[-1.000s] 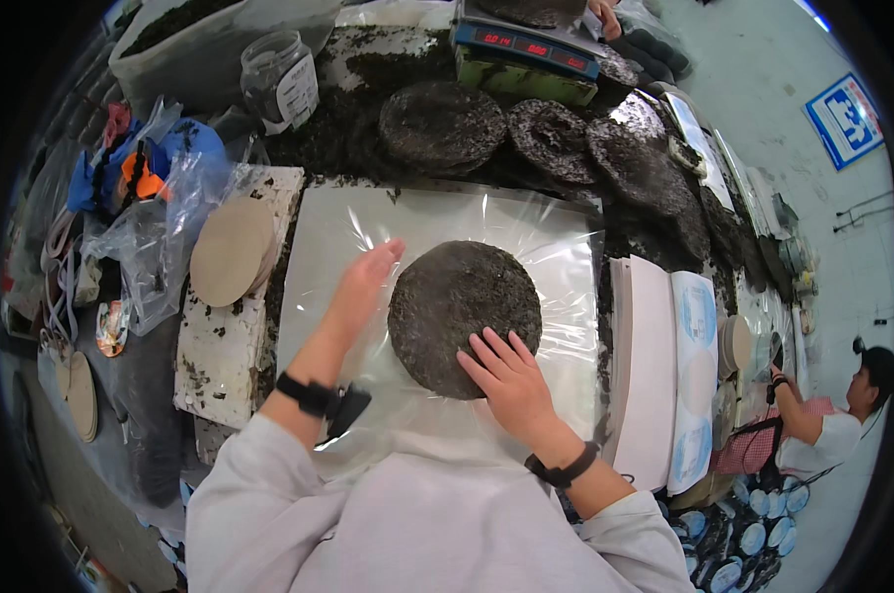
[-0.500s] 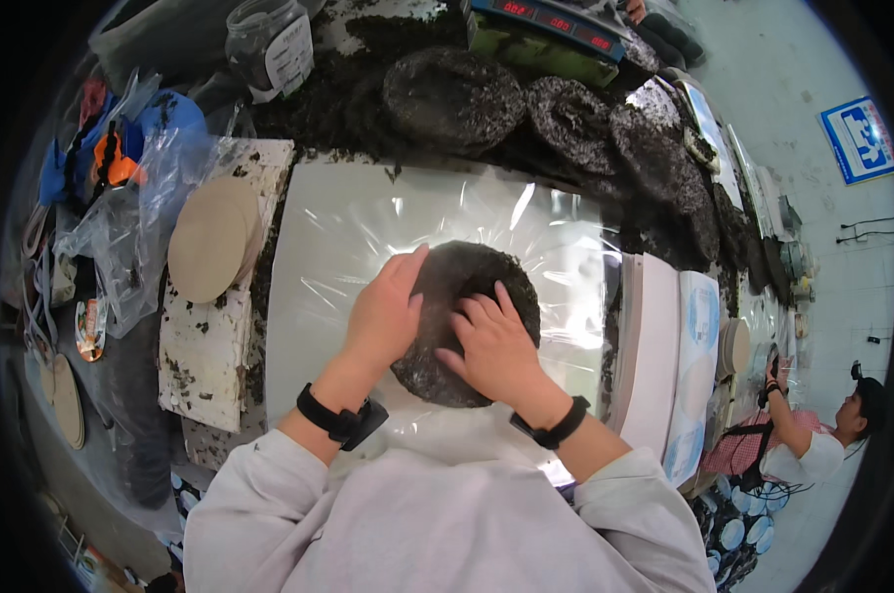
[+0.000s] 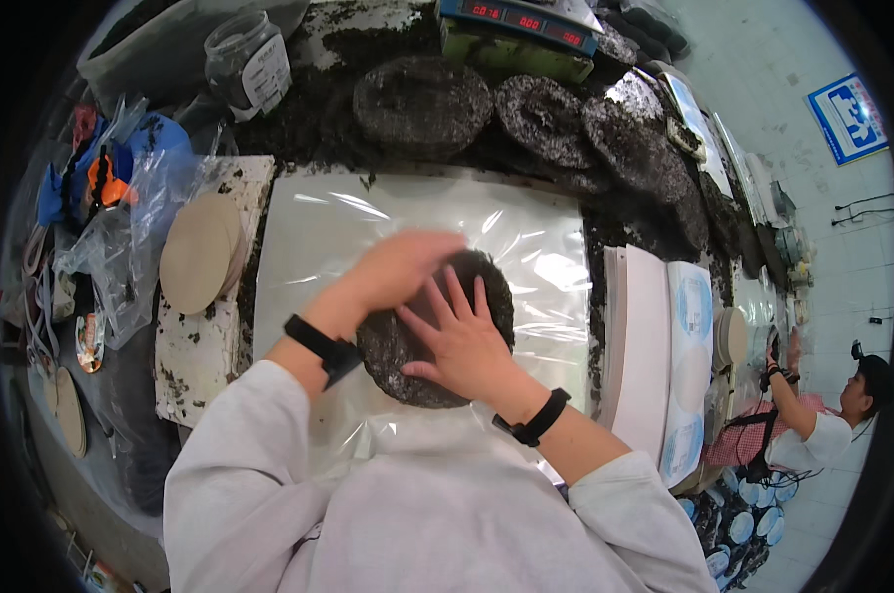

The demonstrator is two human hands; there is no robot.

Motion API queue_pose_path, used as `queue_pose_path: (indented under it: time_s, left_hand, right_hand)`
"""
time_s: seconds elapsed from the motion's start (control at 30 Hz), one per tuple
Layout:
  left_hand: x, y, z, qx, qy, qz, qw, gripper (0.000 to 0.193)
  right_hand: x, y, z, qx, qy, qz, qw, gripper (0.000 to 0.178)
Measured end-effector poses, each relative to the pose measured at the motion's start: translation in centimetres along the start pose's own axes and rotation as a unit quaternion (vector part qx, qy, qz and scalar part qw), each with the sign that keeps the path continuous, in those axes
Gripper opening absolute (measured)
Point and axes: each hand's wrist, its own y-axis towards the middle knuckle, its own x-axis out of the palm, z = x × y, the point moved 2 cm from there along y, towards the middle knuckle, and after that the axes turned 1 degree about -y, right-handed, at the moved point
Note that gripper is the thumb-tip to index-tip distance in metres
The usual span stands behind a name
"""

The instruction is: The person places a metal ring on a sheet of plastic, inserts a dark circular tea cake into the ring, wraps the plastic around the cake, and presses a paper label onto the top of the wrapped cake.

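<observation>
From afar, I see the right hand (image 3: 462,346) spread on the dark cake (image 3: 386,351) over clear film (image 3: 546,346); the blurred left hand (image 3: 407,269) I cannot read. Apparently steadying; next calls for even pressure.

The dark-crumbed worktop (image 3: 315,51) bears a shiny clear plastic sheet (image 3: 309,227); left of it, a white rectangular slab (image 3: 195,358); beyond, dark round leafy cakes (image 3: 422,104).

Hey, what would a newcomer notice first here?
Probably the dark round cake on glossy film at the centre, the right hand spread on it, the left hand blurred near its far edge. Next, the digital scale glowing red at the top and the blue sign at far right.
</observation>
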Motion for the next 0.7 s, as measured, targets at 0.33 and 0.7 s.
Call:
queue_pose_path:
  time_s: [0.33, 0.7]
  left_hand:
    - [1.6, 0.5, 1.8, 0.035, 0.162, -0.149, 0.975, 0.037]
    - [2.3, -10.3, 2.6, -0.060, 0.125, 0.073, 0.988, 0.066]
  right_hand:
    - [0.9, 0.4, 0.4, 0.011, -0.014, -0.090, 0.996, 0.075]
    - [1.9, 0.0, 0.2, -0.010, -0.055, -0.043, 0.997, 0.074]
